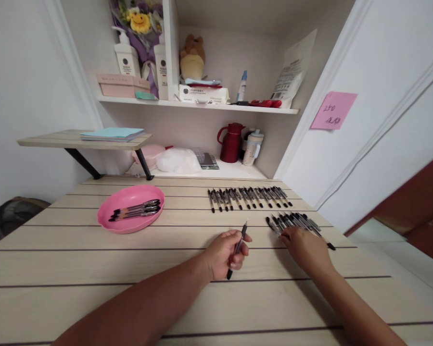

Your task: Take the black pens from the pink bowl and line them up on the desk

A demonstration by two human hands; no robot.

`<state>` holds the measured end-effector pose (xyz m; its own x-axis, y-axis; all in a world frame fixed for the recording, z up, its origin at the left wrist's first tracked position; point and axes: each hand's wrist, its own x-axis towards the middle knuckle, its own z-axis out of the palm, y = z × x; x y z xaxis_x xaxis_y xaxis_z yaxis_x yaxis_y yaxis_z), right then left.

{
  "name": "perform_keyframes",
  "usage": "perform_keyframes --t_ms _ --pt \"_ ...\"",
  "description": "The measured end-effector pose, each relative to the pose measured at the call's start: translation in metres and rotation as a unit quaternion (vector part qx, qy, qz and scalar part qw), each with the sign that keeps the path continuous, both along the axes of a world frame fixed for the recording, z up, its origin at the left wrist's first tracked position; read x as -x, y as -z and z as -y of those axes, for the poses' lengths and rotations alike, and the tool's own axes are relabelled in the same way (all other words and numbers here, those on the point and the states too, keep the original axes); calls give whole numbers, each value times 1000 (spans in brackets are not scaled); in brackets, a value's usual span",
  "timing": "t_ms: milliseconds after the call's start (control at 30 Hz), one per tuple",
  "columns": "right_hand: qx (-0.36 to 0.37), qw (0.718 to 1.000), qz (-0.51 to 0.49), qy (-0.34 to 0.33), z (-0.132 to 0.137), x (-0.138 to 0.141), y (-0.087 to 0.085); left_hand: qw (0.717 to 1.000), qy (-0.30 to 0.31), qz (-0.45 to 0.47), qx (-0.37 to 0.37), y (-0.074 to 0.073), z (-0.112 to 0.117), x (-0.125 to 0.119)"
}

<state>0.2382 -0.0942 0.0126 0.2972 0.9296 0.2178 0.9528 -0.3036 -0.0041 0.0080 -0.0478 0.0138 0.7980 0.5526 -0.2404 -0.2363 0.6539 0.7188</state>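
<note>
My left hand (228,253) is closed around a pen (244,229) above the middle of the table. That pen is tilted, its bare pointed tip up and its black end showing below the fingers. My right hand (305,245) reaches to the near left side of a right-hand group of pens (292,220). Its fingers pinch the lower end of the leftmost pen (271,224), and the back of the hand hides part of the group. Farther back lies a long row of pens (248,198), side by side, with dark ends and clear barrels.
A pink dish (111,227) with several pens stands at the left. Behind it are a small raised shelf (50,139) with blue paper, a white plastic bag (178,160), a red jug (232,144) and a pale cup (253,149). A pink note (334,110) hangs at the right.
</note>
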Motion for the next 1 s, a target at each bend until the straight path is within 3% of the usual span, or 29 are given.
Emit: perform_keyframes --t_ms 200,367,500,567,633,700,767,900,1000 --pt "30 999 23 4 -6 1 6 1000 2 -7 1 -2 0 0" --pt "11 1000 6 14 -4 4 -1 1000 -11 -7 -1 0 1 -1" --pt "-41 994 -99 5 14 30 -8 997 -76 26 2 2 4 -5" --pt "-38 965 -253 -63 26 54 -8 991 -115 68 14 2 5 -7" --pt "-27 910 -400 -110 35 80 -5 984 -142 101 27 2 6 -9" --pt "-47 878 -460 -122 40 100 0 980 -156 115 37 1 6 -10" --pt "-73 868 -477 -120 41 113 4 979 -159 119 39 0 6 -10" --pt "-103 871 -466 -115 38 117 4 978 -163 127 25 -1 5 -8" --pt "-101 916 -374 -104 34 104 -1 981 -152 114 25 -1 5 -8"
